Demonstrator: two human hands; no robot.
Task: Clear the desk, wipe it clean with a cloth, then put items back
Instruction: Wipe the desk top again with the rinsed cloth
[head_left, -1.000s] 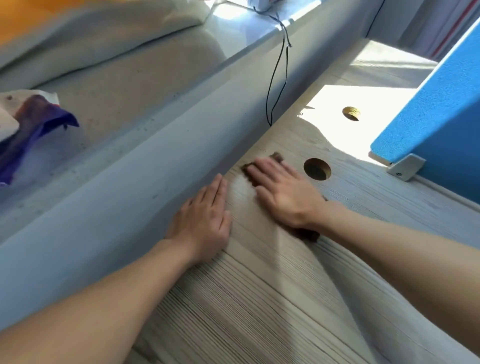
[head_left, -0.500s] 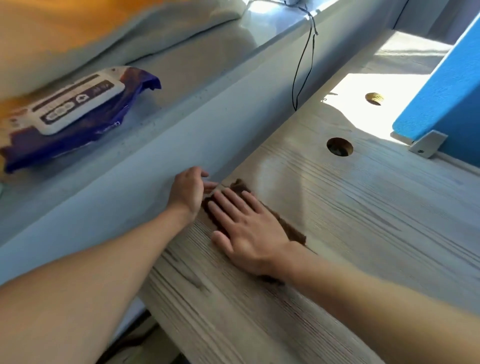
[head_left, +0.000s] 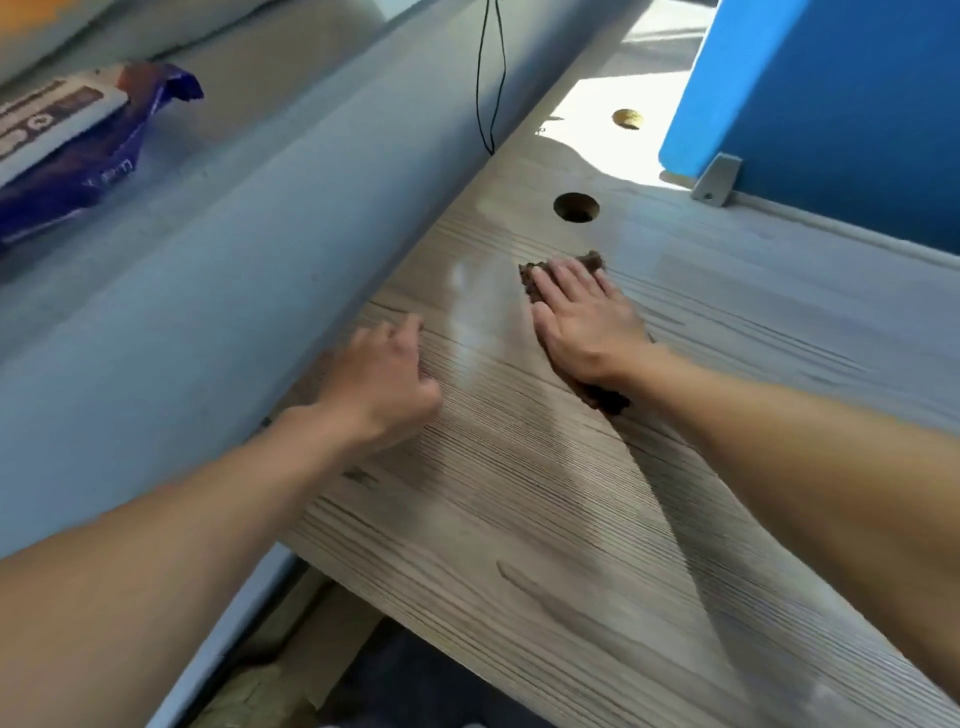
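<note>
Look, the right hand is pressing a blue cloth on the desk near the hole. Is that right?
No: the head view shows the cloth is brown, not blue. The right hand does press it on the desk near the hole.

Mid-frame, the right hand (head_left: 587, 322) lies flat on the cloth (head_left: 530, 275) on the desk (head_left: 571, 545), and the left hand (head_left: 379, 379) is left of it, by the desk's edge. Above the cloth is a hole (head_left: 575, 207), with another hole (head_left: 627, 118) higher up. A partition (head_left: 831, 104) stands upper right, a wipes pack (head_left: 78, 156) lies upper left, and a cable (head_left: 491, 78) hangs at top centre.
</note>
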